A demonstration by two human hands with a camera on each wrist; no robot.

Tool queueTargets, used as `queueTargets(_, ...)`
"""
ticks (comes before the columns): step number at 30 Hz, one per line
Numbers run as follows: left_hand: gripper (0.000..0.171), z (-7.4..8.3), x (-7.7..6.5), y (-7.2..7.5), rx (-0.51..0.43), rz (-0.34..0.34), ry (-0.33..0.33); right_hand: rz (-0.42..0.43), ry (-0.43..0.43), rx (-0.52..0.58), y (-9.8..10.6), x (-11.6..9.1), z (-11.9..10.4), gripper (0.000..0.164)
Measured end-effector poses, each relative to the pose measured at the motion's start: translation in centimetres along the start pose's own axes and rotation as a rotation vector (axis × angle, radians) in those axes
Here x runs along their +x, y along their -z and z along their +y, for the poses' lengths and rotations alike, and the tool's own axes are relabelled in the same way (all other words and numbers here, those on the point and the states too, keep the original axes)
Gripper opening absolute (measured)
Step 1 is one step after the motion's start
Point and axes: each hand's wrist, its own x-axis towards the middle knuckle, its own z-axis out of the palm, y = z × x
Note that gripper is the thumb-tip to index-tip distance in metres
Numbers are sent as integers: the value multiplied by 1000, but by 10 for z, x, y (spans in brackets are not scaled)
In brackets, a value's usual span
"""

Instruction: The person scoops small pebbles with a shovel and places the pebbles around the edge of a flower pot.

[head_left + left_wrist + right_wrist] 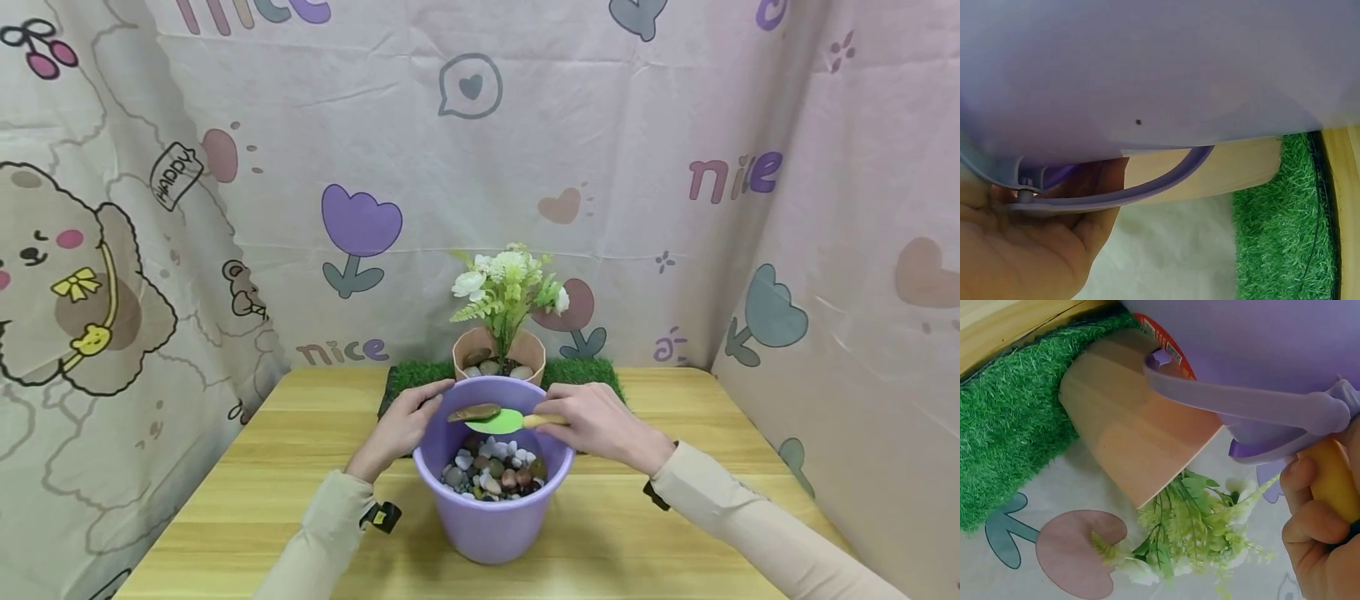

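Note:
A purple bucket [491,529] stands upright on the table, partly filled with mixed pebbles [495,471]. My left hand [405,421] grips its left rim, near where the bucket handle [1141,190] joins in the left wrist view. My right hand [600,421] holds a small trowel by its yellow handle [542,421]. Its green blade [501,422] is over the bucket's mouth, with a flat brown stone [475,412] at the tip. From the right wrist, curled fingers [1313,525] show around the yellow trowel handle [1335,481].
Behind the bucket stands a peach flowerpot [461,354] with white flowers [510,271] and stones inside. It sits on a green grass mat [585,375]. The wooden table [300,492] is bordered by a printed cloth [480,167] at the back and sides.

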Motion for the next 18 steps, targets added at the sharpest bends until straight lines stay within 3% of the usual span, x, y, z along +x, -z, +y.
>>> queueTargets(7,39,0,1,0,-5,9,-16,-53,-157,39,2,1,-6,19)
queueTargets(18,39,-2,0,-2,-19,23,2,3,-209,103,-4,-7,-5,22)
